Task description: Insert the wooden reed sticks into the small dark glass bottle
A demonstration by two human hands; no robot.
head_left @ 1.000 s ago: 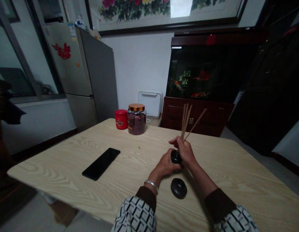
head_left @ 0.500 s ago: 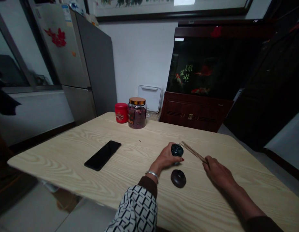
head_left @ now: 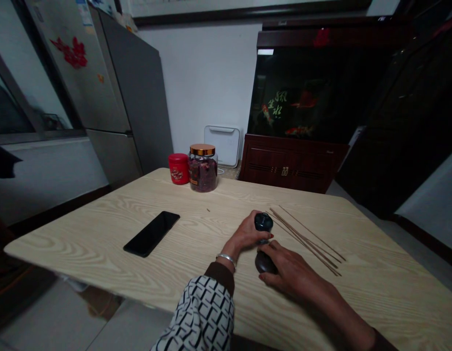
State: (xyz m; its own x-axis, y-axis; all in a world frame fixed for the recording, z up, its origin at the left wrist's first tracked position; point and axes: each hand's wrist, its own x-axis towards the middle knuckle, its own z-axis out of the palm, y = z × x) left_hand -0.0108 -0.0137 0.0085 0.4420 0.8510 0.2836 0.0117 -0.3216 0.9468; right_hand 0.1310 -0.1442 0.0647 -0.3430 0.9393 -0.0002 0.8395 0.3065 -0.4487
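My left hand [head_left: 246, 231] grips a small dark, glossy round-topped object [head_left: 263, 222], its fingers around the far side and its thumb at the near side. Just nearer to me, my right hand [head_left: 293, 267] has its thumb and fingers around a dark brown round lid-like piece [head_left: 264, 263] on the table. The hand covers part of that piece. Several thin brown sticks, like incense sticks [head_left: 304, 238], lie loosely fanned on the table beyond my right hand, their far ends close to the glossy object.
A black phone [head_left: 151, 234] lies left on the wooden table [head_left: 196, 243]. A red canister [head_left: 179, 169] and a copper-lidded jar [head_left: 203, 170] stand at the far edge. Behind are a fridge [head_left: 145, 92], a white panel-like object [head_left: 223, 145] and a fish tank [head_left: 306, 97].
My right hand has let go of the sticks, which now lie spread on the table. It has moved left onto the brown piece. My left hand keeps its hold on the glossy object.
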